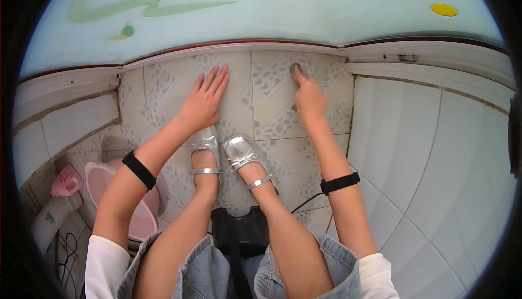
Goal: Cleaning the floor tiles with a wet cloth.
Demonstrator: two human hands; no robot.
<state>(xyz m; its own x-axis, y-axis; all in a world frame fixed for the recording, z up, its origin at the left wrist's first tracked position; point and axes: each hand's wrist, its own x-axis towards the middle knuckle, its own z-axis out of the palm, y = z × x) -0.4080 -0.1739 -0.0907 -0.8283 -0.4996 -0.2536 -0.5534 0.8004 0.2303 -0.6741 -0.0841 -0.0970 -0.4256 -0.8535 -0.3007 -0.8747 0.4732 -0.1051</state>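
My left hand [205,96] has its fingers stretched out and slightly apart, palm down over the patterned floor tiles [232,95]. It holds nothing; whether the palm rests on the tile, I cannot tell. My right hand [310,100], a little blurred, is closed around a small dark grey object [294,70]. The index finger lies along that object's far end, which is against or just above the floor. Most of it is hidden by the hand, so its kind is unclear. Below the hands are my feet in silver bow-topped shoes [241,152].
A frosted glass panel [261,17] with green patterns stands ahead above a white sill [232,48]. White wall tiles [391,119] close in the right. At left are a pink basin [151,209], a pink bottle [67,180] and a pipe [53,216]. A black plastic object [239,233] sits between my legs.
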